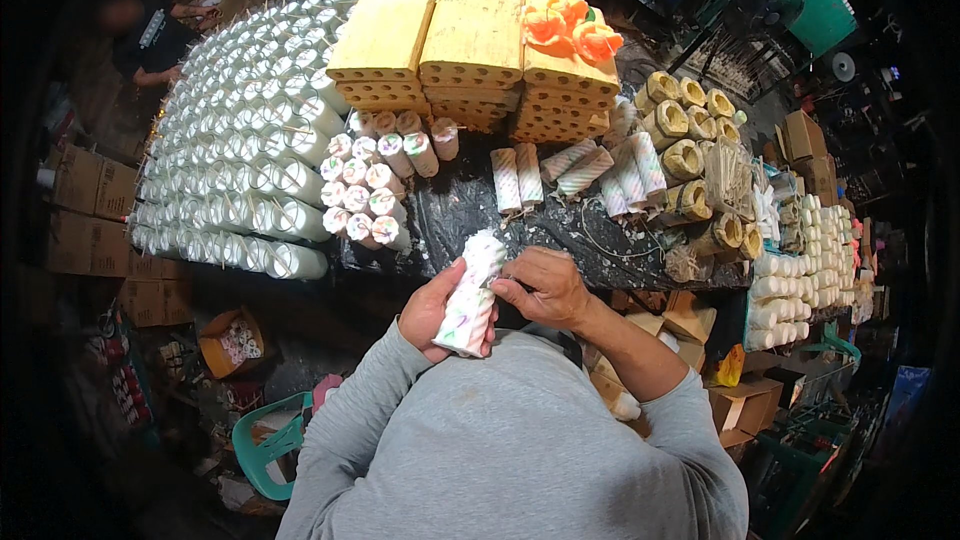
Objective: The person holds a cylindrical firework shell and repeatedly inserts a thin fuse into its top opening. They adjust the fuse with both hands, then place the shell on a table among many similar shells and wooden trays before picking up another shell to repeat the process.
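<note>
A white pillar candle (pixel 466 308) with spiral ridges and faint purple and green marks is held tilted in front of my body. My left hand (pixel 428 308) is wrapped round its lower part from the left. Against the candle's upper right side, my right hand (pixel 548 285) has its fingers curled in a pinch; whatever lies between them is too small to name. Just beyond, on the black-covered table (pixel 450 215), lie spiral candles (pixel 518 178) with pink patterns. A cluster of stacked candles (pixel 365 185) with coloured ends sits to their left.
Rows of white cylinders (pixel 260 160) with thin sticks fill the table's left. Yellow perforated blocks (pixel 470 40) stand at the back, with orange flowers (pixel 570 28) on one. Hollow tan moulds (pixel 685 160) stand right. A green chair (pixel 265 450) is low left; another person (pixel 150 45) is far left.
</note>
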{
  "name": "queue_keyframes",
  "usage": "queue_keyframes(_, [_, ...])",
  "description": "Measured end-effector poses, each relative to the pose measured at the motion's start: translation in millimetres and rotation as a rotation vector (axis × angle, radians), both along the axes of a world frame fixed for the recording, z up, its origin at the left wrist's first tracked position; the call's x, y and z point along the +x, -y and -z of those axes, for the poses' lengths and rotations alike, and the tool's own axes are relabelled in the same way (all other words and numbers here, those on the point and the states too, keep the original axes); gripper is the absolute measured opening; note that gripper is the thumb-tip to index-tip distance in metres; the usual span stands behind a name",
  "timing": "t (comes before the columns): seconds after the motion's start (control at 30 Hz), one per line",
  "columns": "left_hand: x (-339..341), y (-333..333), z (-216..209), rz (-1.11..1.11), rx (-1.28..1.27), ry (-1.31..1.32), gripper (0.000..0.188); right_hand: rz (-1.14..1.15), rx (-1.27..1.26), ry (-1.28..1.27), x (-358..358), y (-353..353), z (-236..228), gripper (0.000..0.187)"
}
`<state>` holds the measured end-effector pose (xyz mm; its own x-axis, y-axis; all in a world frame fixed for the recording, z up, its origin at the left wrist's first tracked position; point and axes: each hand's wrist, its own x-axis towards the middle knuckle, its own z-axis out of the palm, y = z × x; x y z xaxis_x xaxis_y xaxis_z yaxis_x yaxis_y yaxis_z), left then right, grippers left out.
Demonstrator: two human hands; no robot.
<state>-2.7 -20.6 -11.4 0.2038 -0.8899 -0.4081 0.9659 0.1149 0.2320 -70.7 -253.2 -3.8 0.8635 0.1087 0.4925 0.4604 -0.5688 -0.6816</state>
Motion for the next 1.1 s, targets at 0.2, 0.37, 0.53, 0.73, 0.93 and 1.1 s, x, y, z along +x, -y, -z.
queue_keyframes(0.2, [-3.1, -0.9, -3.4, -0.008, 0.039, 0.018, 0.065, -0.016, -0.087, 0.072, 1.6, 0.1, -0.8, 0.026])
queue_keyframes(0.37, [-6.2, -0.1, -8.9, -0.014, 0.208, 0.107, 0.065, -0.149, -0.039, -0.105, 1.6, 6.9, -6.9, 0.029])
queue_keyframes(0.53, [-6.7, 2.3, -11.5, -0.041, 0.173, 0.127, 0.066, -0.135, 0.157, -0.292, -5.5, -1.8, -7.0, 0.032])
queue_keyframes(0.73, [-5.1, 0.7, -14.0, -0.032, 0.164, 0.100, 0.066, -0.054, 0.109, -0.152, -9.7, -9.7, 1.3, 0.030])
queue_keyframes(0.93, [-2.3, 2.2, -9.5, -0.033, 0.083, 0.035, 0.066, -0.026, 0.134, -0.133, -11.3, -11.7, 5.0, 0.024])
queue_keyframes(1.1, [-0.2, 1.9, -8.4, -0.039, 0.072, -0.007, 0.066, 0.028, 0.144, -0.047, -10.0, -15.2, 0.0, 0.021])
